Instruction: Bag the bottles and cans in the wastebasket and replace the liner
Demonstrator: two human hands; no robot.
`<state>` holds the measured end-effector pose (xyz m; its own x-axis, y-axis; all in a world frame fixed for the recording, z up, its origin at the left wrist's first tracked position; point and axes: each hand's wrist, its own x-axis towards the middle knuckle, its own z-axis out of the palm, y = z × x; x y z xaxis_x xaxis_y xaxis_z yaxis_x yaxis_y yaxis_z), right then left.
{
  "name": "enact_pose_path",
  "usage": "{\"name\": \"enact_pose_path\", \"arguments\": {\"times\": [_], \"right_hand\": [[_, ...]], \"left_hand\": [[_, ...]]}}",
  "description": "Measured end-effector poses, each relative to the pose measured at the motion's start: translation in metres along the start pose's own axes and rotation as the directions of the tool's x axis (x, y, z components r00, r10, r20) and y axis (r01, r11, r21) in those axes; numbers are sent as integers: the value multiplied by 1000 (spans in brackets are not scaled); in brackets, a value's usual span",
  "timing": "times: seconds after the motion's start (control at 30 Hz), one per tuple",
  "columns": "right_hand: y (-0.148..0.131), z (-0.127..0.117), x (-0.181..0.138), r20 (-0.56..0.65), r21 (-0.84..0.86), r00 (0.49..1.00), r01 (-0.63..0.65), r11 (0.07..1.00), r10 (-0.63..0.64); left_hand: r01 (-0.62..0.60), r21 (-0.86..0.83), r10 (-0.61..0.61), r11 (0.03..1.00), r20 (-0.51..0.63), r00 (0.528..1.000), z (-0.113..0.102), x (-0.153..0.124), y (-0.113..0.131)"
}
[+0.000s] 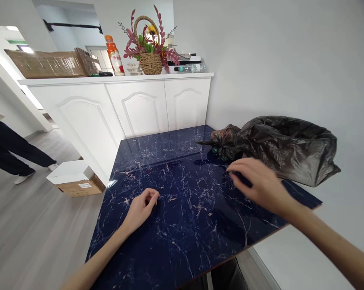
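My left hand rests on the dark blue marble table, fingers curled into a loose fist with nothing visible in them. My right hand hovers just above the table farther right, fingers spread and pointing left, holding nothing. Just beyond the right hand lie two black plastic bags against the wall: a small knotted one and a large crumpled one. The right fingertips are close to the small bag but apart from it.
A white cabinet stands behind the table, carrying a cardboard box, an orange bottle and a wicker flower basket. A box sits on the floor at left. Another person's legs are at far left.
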<state>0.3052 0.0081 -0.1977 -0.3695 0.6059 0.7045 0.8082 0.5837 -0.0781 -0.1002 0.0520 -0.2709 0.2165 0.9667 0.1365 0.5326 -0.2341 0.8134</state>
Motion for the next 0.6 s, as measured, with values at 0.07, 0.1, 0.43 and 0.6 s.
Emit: {"name": "enact_pose_path", "arguments": {"times": [0.07, 0.1, 0.43, 0.6], "right_hand": [[-9, 42, 0, 153, 235, 985, -115, 965, 80], [-9, 64, 1, 236, 353, 961, -224, 908, 145], [20, 193, 20, 412, 642, 782, -613, 460, 468], [21, 193, 15, 413, 665, 778, -612, 427, 473]], "left_hand": [[-7, -60, 8, 998, 18, 1000, 16, 16, 5], [-7, -85, 9, 996, 22, 1000, 25, 26, 6], [12, -224, -11, 975, 3, 1000, 62, 76, 12], [23, -231, -20, 973, 15, 1000, 61, 73, 14]]}}
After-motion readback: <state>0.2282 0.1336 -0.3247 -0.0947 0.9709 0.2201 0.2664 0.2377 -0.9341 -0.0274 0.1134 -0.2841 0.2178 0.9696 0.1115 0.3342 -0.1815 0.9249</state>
